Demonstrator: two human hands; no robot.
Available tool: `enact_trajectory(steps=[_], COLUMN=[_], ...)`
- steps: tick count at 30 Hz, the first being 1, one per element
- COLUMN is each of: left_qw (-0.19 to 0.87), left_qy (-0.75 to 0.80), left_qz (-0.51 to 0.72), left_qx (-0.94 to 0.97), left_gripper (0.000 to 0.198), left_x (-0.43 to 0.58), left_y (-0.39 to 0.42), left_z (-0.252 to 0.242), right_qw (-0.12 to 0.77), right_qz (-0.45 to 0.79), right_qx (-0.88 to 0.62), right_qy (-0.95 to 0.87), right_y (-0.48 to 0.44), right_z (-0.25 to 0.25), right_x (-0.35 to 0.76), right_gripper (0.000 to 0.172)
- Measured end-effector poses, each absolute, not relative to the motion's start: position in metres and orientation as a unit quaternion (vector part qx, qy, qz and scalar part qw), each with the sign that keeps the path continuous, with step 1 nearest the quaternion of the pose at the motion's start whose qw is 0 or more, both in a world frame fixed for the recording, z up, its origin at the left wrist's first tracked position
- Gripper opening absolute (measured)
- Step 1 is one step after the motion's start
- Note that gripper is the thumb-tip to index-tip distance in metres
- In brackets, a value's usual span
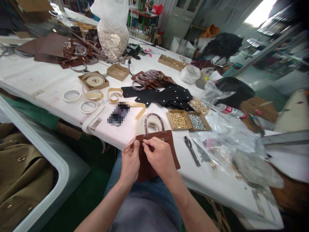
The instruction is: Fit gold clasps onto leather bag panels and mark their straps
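A small brown leather bag (169, 145) with a wrapped handle (154, 120) hangs over the front edge of the white table (36, 80). My left hand (130, 162) grips the bag's left side, thumb by a gold metal strap end (127, 149). My right hand (159, 158) lies over the bag's front, its fingers pinched at the top near the gold clasp (164, 139). Whatever those fingers hold is too small to make out.
Two open boxes of gold studs (179, 120) and silver studs (196, 121) sit just behind the bag. A dark metal tool (191, 150) lies to its right beside clear plastic bags (224, 135). Tape rolls (71, 95), black studded pieces (173, 95) and more brown bags (62, 51) lie farther back.
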State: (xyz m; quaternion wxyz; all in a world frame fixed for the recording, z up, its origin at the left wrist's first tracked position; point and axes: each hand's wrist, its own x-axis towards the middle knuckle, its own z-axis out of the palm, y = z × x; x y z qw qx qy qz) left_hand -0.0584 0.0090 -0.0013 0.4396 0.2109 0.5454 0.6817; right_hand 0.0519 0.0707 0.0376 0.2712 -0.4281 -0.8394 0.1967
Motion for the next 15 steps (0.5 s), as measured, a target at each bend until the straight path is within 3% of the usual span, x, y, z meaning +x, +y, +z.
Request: enact_trajectory(steps=[6,15], left_qw=[0.438,0.463], left_qy=[0.54,0.526], left_qz=[0.688,0.682], left_qx=[0.208,0.208], left_gripper=[0.042,0.04], left_x=[-0.062,-0.068], left_y=[0.013,0.02], left_z=[-0.001,0.0], right_qw=[0.258,0.229], right_qz=[0.142,0.198], right_qx=[-0.448,-0.386], right_qy=[-0.844,-0.871], right_y=[0.06,0.071], right_z=[0.025,0.037], right_x=[0.043,0.048], right_gripper=[0.023,0.037])
